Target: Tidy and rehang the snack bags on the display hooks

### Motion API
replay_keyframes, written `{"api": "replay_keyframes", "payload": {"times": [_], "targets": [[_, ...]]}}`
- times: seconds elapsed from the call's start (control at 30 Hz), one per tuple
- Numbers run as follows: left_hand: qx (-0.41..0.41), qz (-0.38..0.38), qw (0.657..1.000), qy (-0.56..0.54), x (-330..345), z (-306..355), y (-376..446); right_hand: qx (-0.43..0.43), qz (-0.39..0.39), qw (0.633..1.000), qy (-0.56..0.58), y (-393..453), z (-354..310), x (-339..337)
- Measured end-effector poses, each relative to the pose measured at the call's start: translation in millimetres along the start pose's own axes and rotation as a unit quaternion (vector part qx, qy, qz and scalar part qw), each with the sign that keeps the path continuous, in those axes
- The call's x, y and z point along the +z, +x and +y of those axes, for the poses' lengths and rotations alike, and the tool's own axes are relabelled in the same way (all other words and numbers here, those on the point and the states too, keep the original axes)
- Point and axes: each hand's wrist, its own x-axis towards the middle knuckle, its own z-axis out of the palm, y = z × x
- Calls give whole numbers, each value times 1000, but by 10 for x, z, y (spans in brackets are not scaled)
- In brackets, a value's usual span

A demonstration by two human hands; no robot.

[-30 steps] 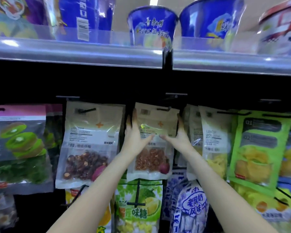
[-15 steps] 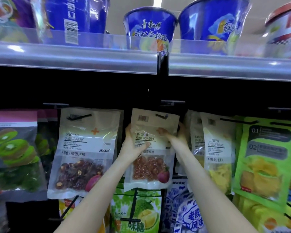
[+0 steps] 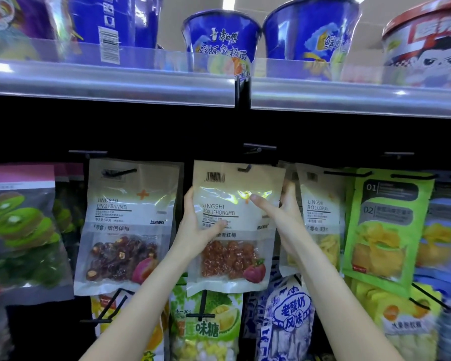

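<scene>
A beige snack bag of red dried plums (image 3: 232, 254) hangs in the middle of the rack, its top hole on a black display hook (image 3: 245, 168). My left hand (image 3: 195, 230) grips the bag's left edge, thumb across the front. My right hand (image 3: 279, 214) grips the right edge, thumb on the front and fingers behind. A matching bag of dark plums (image 3: 125, 225) hangs on its own hook to the left. To the right hangs a bag of yellow fruit slices (image 3: 320, 217).
A metal shelf edge (image 3: 110, 87) with blue noodle cups (image 3: 220, 40) runs overhead. Kiwi bags (image 3: 18, 230) hang far left, green mango bags (image 3: 385, 225) far right. Durian candy (image 3: 206, 327) and blue-white yoghurt bags (image 3: 289, 316) hang below, with bare hooks (image 3: 107, 306) sticking out.
The held bag's top hole has come onto the hook, and the bag now hangs straighter. My right thumb has moved onto the bag's front. The camera has tilted slightly upward.
</scene>
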Motion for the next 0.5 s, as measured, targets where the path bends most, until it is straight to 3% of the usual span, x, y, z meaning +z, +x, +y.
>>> {"api": "replay_keyframes", "payload": {"times": [0.3,0.5], "targets": [[3,1,1000,5,-42,109,-146,-45,7,999,-15,-209,-106,-33],[-16,0,1000,-8,-68,89,-168,-30,15,999,-4,-260,-78,-18]]}}
